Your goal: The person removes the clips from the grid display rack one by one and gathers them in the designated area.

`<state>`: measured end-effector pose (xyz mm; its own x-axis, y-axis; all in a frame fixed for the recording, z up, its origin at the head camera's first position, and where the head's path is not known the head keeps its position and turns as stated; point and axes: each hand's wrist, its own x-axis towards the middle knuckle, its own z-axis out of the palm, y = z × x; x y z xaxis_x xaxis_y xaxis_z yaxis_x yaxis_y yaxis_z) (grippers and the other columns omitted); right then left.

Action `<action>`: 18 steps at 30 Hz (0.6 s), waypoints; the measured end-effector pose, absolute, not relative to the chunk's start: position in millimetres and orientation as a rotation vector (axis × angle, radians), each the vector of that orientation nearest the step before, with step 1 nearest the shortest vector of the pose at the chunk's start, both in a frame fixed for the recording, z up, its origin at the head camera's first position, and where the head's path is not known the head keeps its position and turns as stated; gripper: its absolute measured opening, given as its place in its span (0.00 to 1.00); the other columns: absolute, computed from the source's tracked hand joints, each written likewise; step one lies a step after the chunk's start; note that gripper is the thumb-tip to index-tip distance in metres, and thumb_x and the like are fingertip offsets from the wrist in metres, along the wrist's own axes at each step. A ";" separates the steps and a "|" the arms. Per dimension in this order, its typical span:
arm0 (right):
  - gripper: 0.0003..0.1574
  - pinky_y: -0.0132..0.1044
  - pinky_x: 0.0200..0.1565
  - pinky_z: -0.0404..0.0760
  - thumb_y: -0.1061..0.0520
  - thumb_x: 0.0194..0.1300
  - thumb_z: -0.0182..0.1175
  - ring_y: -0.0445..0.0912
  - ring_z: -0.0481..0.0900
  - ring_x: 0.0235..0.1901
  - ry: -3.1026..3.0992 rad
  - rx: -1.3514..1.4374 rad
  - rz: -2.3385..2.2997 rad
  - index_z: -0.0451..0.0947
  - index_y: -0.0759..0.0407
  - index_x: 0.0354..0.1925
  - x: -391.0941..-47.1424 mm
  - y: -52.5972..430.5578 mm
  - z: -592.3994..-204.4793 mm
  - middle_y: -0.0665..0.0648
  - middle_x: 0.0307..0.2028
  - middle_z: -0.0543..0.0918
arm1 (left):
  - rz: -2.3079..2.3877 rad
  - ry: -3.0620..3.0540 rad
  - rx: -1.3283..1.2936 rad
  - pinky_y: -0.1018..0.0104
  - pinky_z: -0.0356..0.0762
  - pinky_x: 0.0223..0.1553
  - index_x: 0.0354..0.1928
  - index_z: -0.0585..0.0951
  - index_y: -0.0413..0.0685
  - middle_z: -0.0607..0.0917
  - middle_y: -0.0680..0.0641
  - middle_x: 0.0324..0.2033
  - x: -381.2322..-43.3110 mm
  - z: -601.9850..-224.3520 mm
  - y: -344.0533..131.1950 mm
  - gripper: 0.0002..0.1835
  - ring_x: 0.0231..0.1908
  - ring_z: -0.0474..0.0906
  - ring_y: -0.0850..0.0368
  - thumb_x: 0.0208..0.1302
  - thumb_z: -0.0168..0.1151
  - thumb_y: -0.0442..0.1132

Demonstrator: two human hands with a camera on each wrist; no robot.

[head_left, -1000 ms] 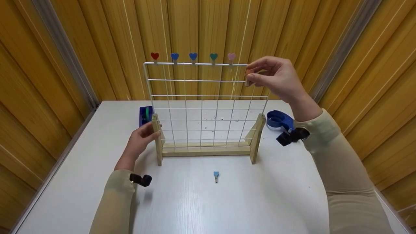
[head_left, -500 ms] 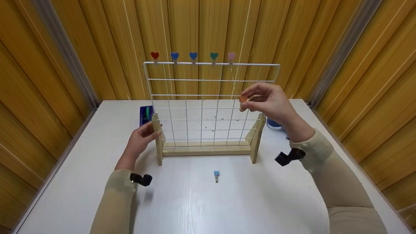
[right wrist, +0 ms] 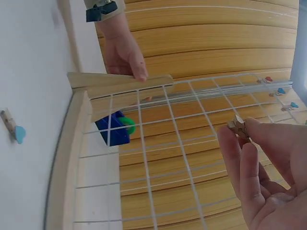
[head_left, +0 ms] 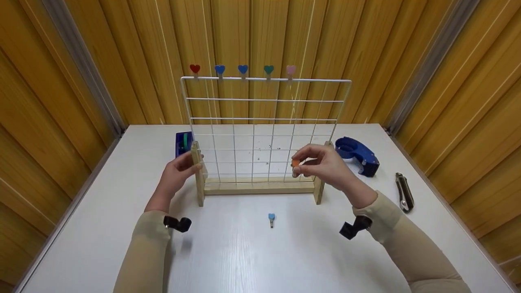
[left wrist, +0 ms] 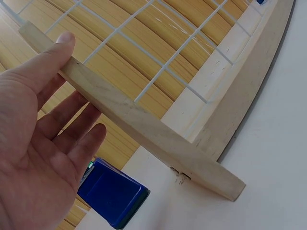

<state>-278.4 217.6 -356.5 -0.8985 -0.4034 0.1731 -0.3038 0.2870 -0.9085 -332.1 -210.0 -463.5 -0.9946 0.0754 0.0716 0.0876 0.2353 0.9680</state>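
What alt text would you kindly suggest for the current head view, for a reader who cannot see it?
A person's right hand pinches an orange clip in front of a white wire grid while the left hand grips its wooden stand. Five heart-topped clips line the grid's top bar, and a light blue heart clip lies on the white table.

Room before the wire grid (head_left: 260, 119) — it blocks the way straight back.
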 end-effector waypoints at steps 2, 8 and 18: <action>0.20 0.32 0.39 0.87 0.62 0.61 0.73 0.43 0.90 0.35 2.419 -0.650 -1.684 0.82 0.67 0.51 -277.8 218.5 -370.0 0.53 0.41 0.86 | -1.930 -2.457 -0.165 0.50 0.69 0.74 0.75 0.71 0.55 0.79 0.44 0.69 -332.2 -463.8 -209.9 0.36 0.69 0.73 0.48 0.68 0.69 0.52; 0.22 0.32 0.41 0.87 0.59 0.63 0.73 0.43 0.90 0.38 2.366 -0.525 -1.626 0.81 0.66 0.53 -275.9 220.7 -408.1 0.55 0.44 0.85 | -1.927 -2.451 -0.154 0.51 0.69 0.74 0.74 0.72 0.56 0.79 0.44 0.68 -331.7 -462.1 -209.6 0.34 0.70 0.73 0.48 0.69 0.69 0.50; 0.22 0.34 0.40 0.88 0.62 0.63 0.72 0.45 0.90 0.37 2.317 -0.424 -1.588 0.80 0.70 0.52 -271.8 219.5 -474.0 0.58 0.42 0.86 | -1.929 -2.458 -0.145 0.51 0.70 0.74 0.74 0.72 0.57 0.79 0.45 0.68 -334.0 -465.0 -209.8 0.34 0.69 0.73 0.49 0.68 0.69 0.51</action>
